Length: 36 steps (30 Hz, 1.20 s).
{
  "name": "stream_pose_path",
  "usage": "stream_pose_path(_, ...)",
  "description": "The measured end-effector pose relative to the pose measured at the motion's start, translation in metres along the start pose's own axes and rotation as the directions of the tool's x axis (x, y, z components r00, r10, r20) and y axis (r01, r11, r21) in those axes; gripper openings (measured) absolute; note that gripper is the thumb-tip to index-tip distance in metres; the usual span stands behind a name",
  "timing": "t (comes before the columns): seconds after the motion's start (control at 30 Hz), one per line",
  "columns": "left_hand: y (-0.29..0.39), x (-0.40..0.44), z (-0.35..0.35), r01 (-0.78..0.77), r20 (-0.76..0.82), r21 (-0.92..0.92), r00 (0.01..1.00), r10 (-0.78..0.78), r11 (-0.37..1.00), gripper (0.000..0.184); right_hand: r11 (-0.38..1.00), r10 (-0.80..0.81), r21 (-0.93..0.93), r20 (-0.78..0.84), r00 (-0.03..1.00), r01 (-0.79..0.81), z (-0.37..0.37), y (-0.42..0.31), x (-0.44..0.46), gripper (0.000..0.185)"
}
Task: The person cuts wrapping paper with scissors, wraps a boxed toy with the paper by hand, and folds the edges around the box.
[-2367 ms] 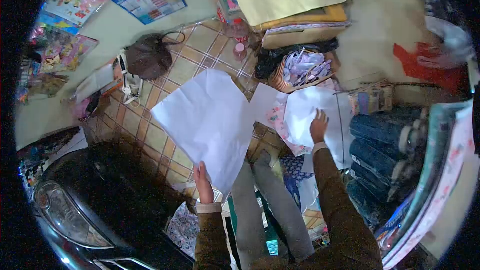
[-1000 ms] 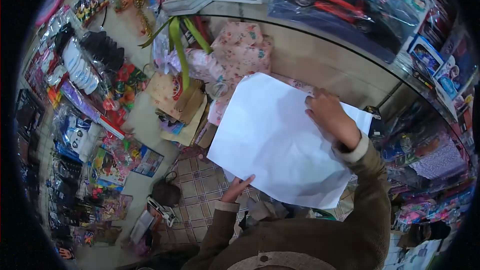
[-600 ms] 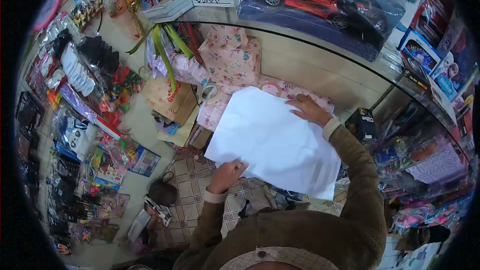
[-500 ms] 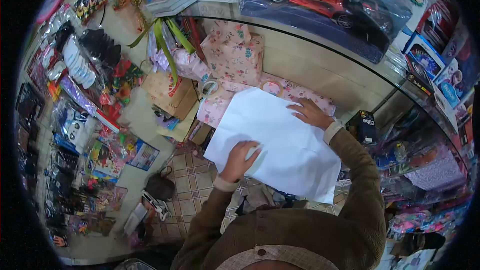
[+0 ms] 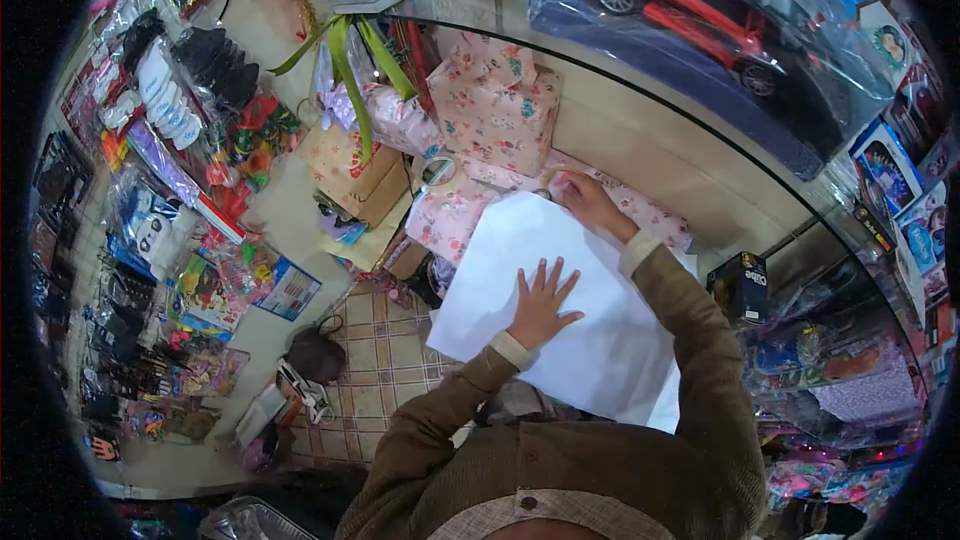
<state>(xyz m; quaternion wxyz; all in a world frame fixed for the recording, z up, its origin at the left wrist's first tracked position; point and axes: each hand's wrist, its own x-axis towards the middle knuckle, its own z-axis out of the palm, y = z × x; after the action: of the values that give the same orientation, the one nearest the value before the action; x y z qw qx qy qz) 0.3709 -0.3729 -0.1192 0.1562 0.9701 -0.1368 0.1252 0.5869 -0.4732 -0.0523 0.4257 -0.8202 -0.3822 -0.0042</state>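
A large white sheet of paper spreads out in front of me. My left hand lies flat on it with the fingers spread, holding nothing. At the sheet's far edge, my right hand has its fingers closed on a roll of tape, which they partly cover. Beneath and beyond the paper is pink floral wrapping paper. Another roll of tape rests on that floral paper to the left.
A floral-wrapped box stands behind the sheet, beside a brown paper bag. Past the glass edge sits a packaged red toy car. A black cube box is at right. Bagged goods crowd the left.
My left hand has moved right and farther onto the paper, its fingers now spread. My right hand has moved from the sheet's edge to the tape roll and closed on it. The view has shifted.
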Motion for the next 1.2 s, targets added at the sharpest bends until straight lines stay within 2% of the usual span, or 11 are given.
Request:
stream_pose_path(0.03,-0.001,-0.001,0.002,-0.032,-0.103,0.037,0.994,0.036,0.999,0.076,0.999,-0.022,0.031,0.007,1.0,0.022,0.009,-0.005,0.01,0.02)
stream_pose_path(0.13,-0.005,0.001,-0.001,-0.046,-0.057,0.037,0.997,0.048,0.998,0.073,0.885,-0.138,-0.451,-0.008,0.99,0.119,0.034,0.003,0.029,0.023)
stream_pose_path(0.23,-0.01,0.004,-0.003,-0.086,-0.093,0.077,0.991,0.093,0.993,0.068,0.821,0.032,-0.565,0.195,0.98,0.086,0.037,0.02,0.044,0.024)
stream_pose_path(0.33,-0.02,0.004,-0.006,-0.134,-0.108,0.091,0.984,0.143,0.987,0.065,0.941,-0.146,-0.271,0.208,0.967,0.201,0.022,0.018,0.042,0.024)
stream_pose_path(0.37,-0.021,0.005,-0.007,-0.155,-0.118,0.087,0.979,0.164,0.984,0.064,0.999,-0.03,0.03,0.292,0.956,0.023,0.009,0.006,0.042,0.024)
stream_pose_path(0.57,-0.025,0.004,-0.014,-0.15,-0.025,-0.032,0.988,0.15,0.988,0.061,0.777,0.078,0.578,0.307,0.949,-0.251,0.001,0.011,0.032,0.018)
stream_pose_path(0.77,-0.021,0.0,-0.016,-0.158,-0.134,0.025,0.978,0.16,0.987,0.06,0.996,0.081,0.034,0.174,0.981,-0.088,0.023,0.027,0.035,0.017)
stream_pose_path(0.93,-0.02,-0.001,-0.012,-0.15,-0.114,0.007,0.982,0.15,0.989,0.061,0.911,0.046,-0.412,0.18,0.983,0.033,0.035,0.028,0.042,0.021)
stream_pose_path(1.03,-0.022,-0.002,-0.011,-0.157,-0.119,0.001,0.981,0.156,0.988,0.061,0.868,0.194,-0.489,0.173,0.966,-0.086,0.038,0.024,0.045,0.021)
stream_pose_path(1.13,-0.021,-0.004,-0.012,-0.153,-0.11,-0.016,0.983,0.15,0.988,0.06,0.915,-0.077,-0.393,0.054,0.996,0.092,0.021,0.037,0.034,0.024)
stream_pose_path(1.2,-0.02,-0.003,-0.013,-0.142,-0.082,-0.028,0.987,0.139,0.989,0.06,0.974,0.018,-0.225,0.056,0.998,-0.005,0.0,0.036,0.03,0.029)
